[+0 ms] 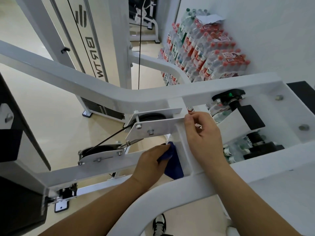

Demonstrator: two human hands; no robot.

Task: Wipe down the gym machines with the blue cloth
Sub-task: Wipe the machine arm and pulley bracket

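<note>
Wiping the white upright (181, 147), your left hand (150, 159) grips the blue cloth (173, 165) against it while your right hand (202, 133) pinches the pulley bracket (153, 128) edge. Likely next: slide the cloth upward, keeping clear of the cable (109, 138).

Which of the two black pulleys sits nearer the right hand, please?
The upper pulley, whose white bracket plate reaches the right hand; the lower pulley lies left of the blue cloth.
</note>
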